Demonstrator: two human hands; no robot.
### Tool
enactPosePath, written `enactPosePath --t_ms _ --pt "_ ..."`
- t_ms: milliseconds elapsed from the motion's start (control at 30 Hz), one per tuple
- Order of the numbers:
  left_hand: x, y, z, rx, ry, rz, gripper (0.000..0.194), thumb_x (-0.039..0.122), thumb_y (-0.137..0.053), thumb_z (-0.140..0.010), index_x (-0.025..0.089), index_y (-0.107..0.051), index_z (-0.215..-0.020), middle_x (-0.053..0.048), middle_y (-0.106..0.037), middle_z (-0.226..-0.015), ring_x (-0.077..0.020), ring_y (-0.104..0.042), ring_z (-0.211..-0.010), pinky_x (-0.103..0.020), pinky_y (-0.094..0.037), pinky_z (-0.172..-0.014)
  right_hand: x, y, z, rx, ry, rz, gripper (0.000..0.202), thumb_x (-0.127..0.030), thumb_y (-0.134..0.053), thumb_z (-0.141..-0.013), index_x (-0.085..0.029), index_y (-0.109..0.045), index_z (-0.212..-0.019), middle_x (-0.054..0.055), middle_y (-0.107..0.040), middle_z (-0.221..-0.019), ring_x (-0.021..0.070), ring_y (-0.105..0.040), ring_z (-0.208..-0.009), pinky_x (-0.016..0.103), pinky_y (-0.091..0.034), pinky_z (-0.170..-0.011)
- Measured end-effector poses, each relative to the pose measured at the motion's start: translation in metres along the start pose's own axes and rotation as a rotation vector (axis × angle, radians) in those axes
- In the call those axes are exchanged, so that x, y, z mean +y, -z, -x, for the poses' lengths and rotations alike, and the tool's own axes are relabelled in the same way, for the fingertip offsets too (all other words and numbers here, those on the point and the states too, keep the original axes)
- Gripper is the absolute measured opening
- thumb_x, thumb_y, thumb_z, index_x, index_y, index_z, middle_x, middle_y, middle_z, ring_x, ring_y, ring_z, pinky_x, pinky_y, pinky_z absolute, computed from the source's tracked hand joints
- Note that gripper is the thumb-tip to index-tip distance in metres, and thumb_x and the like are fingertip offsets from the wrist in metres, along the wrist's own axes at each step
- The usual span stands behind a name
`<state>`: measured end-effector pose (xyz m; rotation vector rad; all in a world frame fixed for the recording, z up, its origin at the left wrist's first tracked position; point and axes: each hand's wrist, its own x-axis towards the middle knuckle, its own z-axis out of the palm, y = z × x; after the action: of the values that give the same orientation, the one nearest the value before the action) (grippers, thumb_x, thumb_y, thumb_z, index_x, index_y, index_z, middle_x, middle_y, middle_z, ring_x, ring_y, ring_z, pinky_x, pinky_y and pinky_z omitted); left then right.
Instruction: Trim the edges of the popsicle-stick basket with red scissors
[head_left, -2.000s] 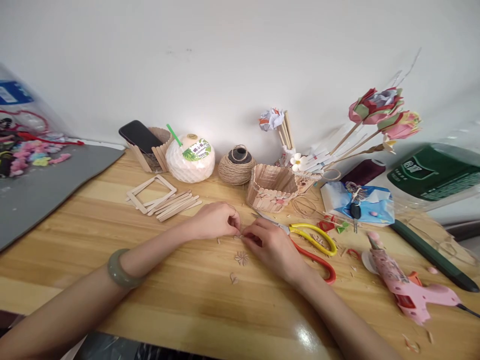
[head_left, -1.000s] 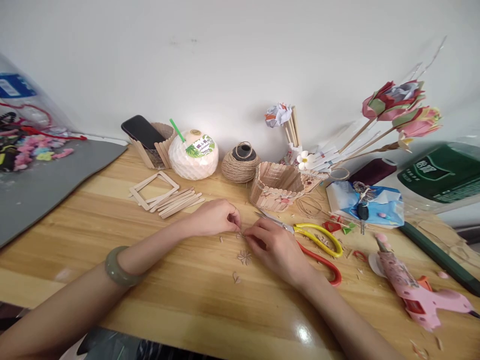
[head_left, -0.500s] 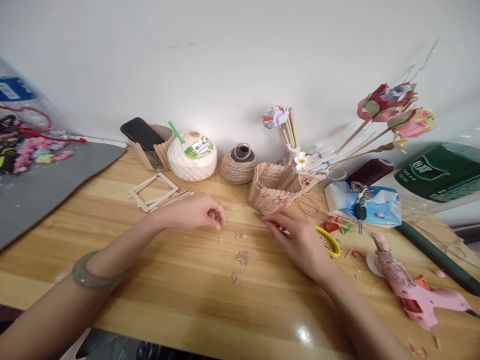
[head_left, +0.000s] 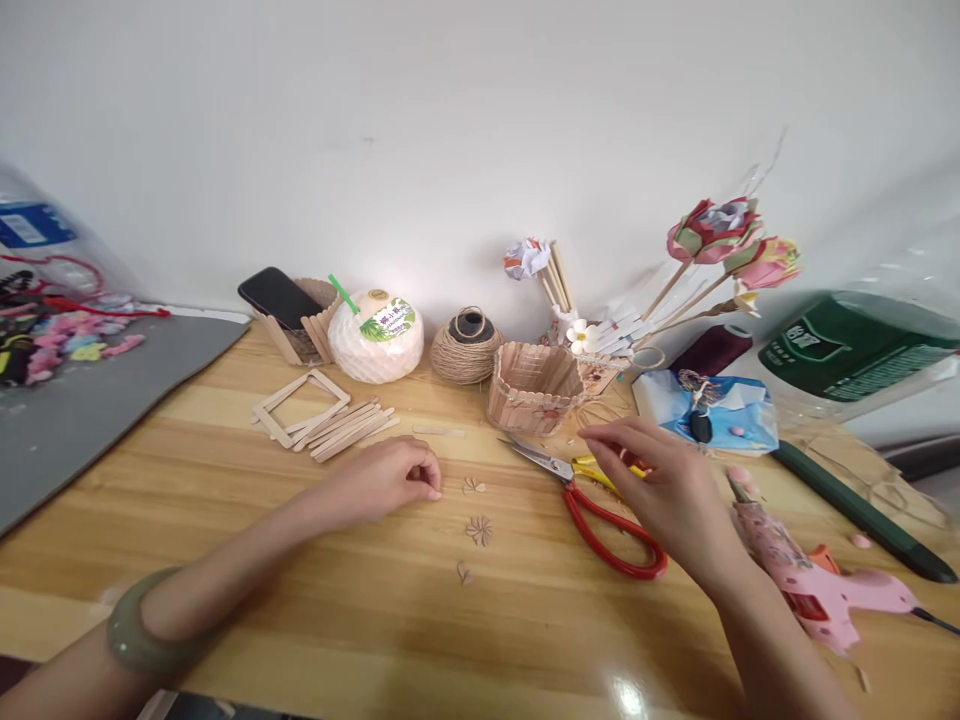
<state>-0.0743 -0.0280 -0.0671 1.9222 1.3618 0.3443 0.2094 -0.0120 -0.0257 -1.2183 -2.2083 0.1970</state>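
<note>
My left hand is low over the table, its fingers curled and pressed together; whatever they hold, if anything, is too small to name. Just right of it lie small petal-like pieces, one cluster shaped like a flower. Red-handled scissors rest on the wood, tips toward the stick box. Above and right of the handles is my right hand, fingers apart with nothing between them. Yellow-handled scissors lie partly hidden beneath it. A single stick lies beyond my left hand.
Loose sticks and a square stick frame lie at left. Behind stand a phone holder, a white coconut, a twine roll and paper flowers. A pink glue gun lies at right.
The red-handled scissors now show fully on the table. My right hand has moved right and opened. My left hand is slightly lower, uncovering more sticks. The view has shifted.
</note>
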Motion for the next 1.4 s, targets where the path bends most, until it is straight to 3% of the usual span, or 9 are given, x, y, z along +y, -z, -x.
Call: enactPosePath --t_ms 200,333,433,700,833,900,1067,1200,1400 --pt "0.022 0.008 -0.009 0.187 0.052 0.313 0.013 0.029 -0.061 -0.069 0.017 -0.06 -0.07 -0.002 -0.066 -0.076 -0.0169 -0.06 -0.075 -0.028 -0.045 -0.072 0.005 -0.012 0.04 -0.244 -0.096 0.512 0.025 -0.026 -0.047 -0.082 -0.014 -0.062 -0.098 0.015 -0.065 -0.094 0.0326 -0.061 -0.089 0.041 -0.052 -0.061" --pt "0.038 0.014 -0.02 0.313 0.072 0.375 0.014 0.03 -0.064 -0.066 0.017 -0.062 -0.071 -0.001 -0.066 -0.075 -0.0164 -0.059 -0.074 -0.03 -0.045 -0.073 0.02 -0.021 0.065 -0.253 0.005 0.487 0.037 -0.012 -0.039 -0.081 -0.017 -0.054 -0.115 0.015 -0.06 -0.115 0.0296 -0.056 -0.105 0.043 -0.049 -0.081" --pt "0.048 0.013 -0.028 0.389 0.081 0.532 0.013 0.027 -0.066 -0.064 0.017 -0.063 -0.071 0.001 -0.065 -0.072 -0.0141 -0.058 -0.071 -0.029 -0.044 -0.073 0.035 -0.026 0.071 -0.186 -0.008 0.449 0.042 -0.011 -0.039 -0.078 -0.012 -0.049 -0.119 0.019 -0.058 -0.117 0.0303 -0.056 -0.106 0.044 -0.048 -0.084" --pt "0.066 0.015 -0.036 0.388 0.011 0.815 0.016 0.03 -0.068 -0.066 0.016 -0.065 -0.072 -0.001 -0.065 -0.075 -0.0121 -0.058 -0.074 -0.026 -0.047 -0.07 0.041 -0.028 0.059 -0.168 -0.172 0.212 0.044 -0.011 -0.049 -0.065 -0.015 -0.05 -0.109 0.014 -0.056 -0.108 0.029 -0.053 -0.103 0.043 -0.045 -0.086" --pt "0.073 0.021 -0.04 0.434 -0.006 0.906 0.013 0.027 -0.067 -0.068 0.014 -0.063 -0.071 -0.004 -0.07 -0.077 -0.0134 -0.062 -0.079 -0.026 -0.048 -0.072 0.023 -0.018 0.045 -0.149 -0.151 0.004 0.027 -0.016 -0.051 -0.071 -0.019 -0.051 -0.097 0.01 -0.055 -0.097 0.0238 -0.054 -0.09 0.035 -0.047 -0.075" --pt "0.076 0.021 -0.041 0.447 -0.011 0.942 0.012 0.024 -0.066 -0.069 0.014 -0.06 -0.069 -0.004 -0.071 -0.077 -0.0133 -0.064 -0.078 -0.026 -0.048 -0.071 0.01 -0.012 0.033 -0.109 -0.19 -0.075 0.01 -0.02 -0.052 -0.072 -0.019 -0.05 -0.082 0.005 -0.054 -0.08 0.0189 -0.053 -0.07 0.03 -0.045 -0.061" --pt "0.076 0.015 -0.042 0.33 -0.019 0.895 0.013 0.024 -0.069 -0.066 0.016 -0.059 -0.067 0.0 -0.069 -0.065 -0.0115 -0.063 -0.064 -0.024 -0.048 -0.063 -0.021 -0.01 -0.001 -0.118 -0.411 -0.552 0.018 -0.033 -0.06 -0.071 -0.019 -0.049 -0.078 -0.005 -0.045 -0.058 0.0116 -0.045 -0.051 0.023 -0.035 -0.047" --pt "0.074 0.008 -0.04 0.255 -0.044 0.711 0.011 0.026 -0.068 -0.066 0.017 -0.066 -0.073 0.0 -0.068 -0.064 -0.013 -0.061 -0.063 -0.027 -0.048 -0.065 -0.029 -0.02 -0.013 -0.076 -0.5 -0.824 0.027 -0.038 -0.062 -0.071 -0.018 -0.054 -0.087 0.001 -0.06 -0.07 0.016 -0.059 -0.064 0.028 -0.046 -0.06" --pt "0.078 -0.004 -0.037 0.146 -0.086 0.56 0.018 0.024 -0.062 -0.072 0.018 -0.067 -0.088 -0.003 -0.071 -0.084 -0.0175 -0.064 -0.08 -0.03 -0.048 -0.075 -0.024 -0.029 -0.011 -0.059 -0.504 -0.89 0.029 -0.034 -0.069 -0.065 -0.019 -0.056 -0.085 0.005 -0.067 -0.085 0.0186 -0.063 -0.073 0.032 -0.05 -0.069"
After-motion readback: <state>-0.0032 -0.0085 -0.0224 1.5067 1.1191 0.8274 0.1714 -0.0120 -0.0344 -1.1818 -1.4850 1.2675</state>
